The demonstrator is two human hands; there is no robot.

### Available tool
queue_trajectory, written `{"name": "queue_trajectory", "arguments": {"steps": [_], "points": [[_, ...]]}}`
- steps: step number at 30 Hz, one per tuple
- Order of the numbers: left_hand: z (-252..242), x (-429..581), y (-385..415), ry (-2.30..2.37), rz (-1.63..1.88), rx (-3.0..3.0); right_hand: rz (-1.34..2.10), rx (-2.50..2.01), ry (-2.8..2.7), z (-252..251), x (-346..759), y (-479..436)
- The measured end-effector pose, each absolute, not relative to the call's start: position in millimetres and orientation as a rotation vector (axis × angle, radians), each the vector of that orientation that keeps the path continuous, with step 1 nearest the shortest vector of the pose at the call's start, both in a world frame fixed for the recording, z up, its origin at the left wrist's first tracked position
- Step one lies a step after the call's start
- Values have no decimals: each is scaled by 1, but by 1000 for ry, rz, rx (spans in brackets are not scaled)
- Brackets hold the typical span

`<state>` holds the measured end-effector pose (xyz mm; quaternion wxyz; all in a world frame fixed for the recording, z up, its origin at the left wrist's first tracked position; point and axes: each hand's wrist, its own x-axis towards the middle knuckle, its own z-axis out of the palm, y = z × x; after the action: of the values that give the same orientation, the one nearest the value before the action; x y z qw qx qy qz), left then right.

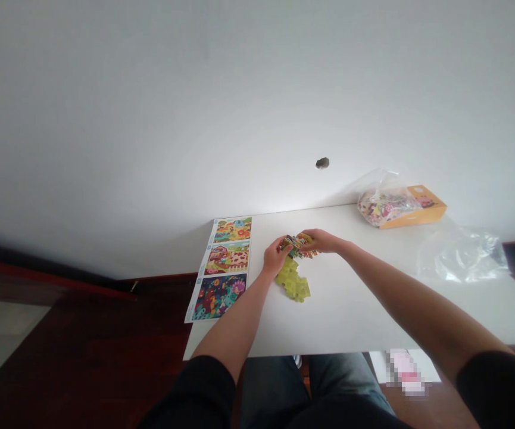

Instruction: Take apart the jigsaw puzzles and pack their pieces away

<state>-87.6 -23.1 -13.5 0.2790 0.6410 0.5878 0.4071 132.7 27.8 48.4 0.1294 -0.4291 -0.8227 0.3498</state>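
Observation:
Both my hands meet over the white table (328,310), close to its middle. Between the fingers of my left hand (275,256) and my right hand (322,241) is a bunch of colourful jigsaw puzzle pieces (298,243). Each hand is closed on part of the bunch. Just below them on the table lies a cluster of yellow-green puzzle pieces (293,281), some overlapping. To the left is a picture sheet (228,258) with three printed scenes: zoo animals, a farm with a barn, and a dark night scene.
At the back right stands an orange box (433,205), with a clear bag of puzzle pieces (384,205) against it. A crumpled clear plastic bag (467,256) lies farther right. The white wall (257,119) with a small hole (322,162) rises behind the table.

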Motion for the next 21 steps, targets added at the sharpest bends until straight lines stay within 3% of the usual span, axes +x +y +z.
{"name": "queue_trajectory", "arguments": {"steps": [6,12,18,21], "points": [[-7,-81,-18,1688,1129,1755,975,-1348,-2231,29,139,46],[-9,-83,-19,1586,1181,1805,650,-1439,-2122,33,143,32],[-17,-92,-20,1641,1349,1677,377,-1365,-2191,31,119,-78],[-20,-96,-37,1764,1464,1583,255,-1621,-2106,18,98,-135]]}}
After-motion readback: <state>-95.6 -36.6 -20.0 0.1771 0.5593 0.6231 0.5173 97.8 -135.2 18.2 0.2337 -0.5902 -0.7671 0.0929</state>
